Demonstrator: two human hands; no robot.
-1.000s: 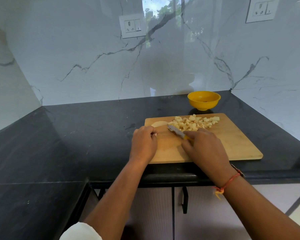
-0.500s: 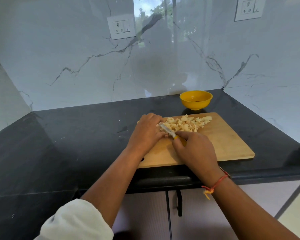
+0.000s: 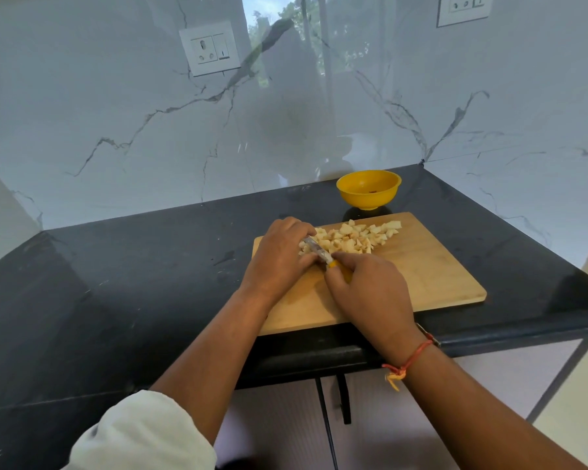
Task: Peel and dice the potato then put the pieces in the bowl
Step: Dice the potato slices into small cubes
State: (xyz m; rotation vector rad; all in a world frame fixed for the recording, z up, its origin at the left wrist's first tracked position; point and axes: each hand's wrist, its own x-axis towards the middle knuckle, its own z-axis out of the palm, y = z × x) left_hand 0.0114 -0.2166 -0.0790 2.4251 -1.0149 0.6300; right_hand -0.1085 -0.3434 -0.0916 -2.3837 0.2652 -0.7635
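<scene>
Fingers (image 3: 345, 261) round diagonal knife (image 3: 314, 247) (tip seemingly far-left)

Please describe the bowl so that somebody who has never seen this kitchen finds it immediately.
Start at the black countertop, where a wooden cutting board lies near the front edge. Just behind the board's far edge, toward the marble wall, stands the bowl. It is the only round, bright yellow vessel there, unlike the pale potato pieces heaped on the board.

Glossy white marble walls (image 3: 116, 113) with grey veins meet in a corner behind the black stone counter (image 3: 116, 283). Two white sockets (image 3: 209, 49) are mounted on them, and a bright window reflection (image 3: 279, 22) shows trees. Pale cabinet doors (image 3: 275, 429) with a black handle (image 3: 345, 398) stand below.
</scene>
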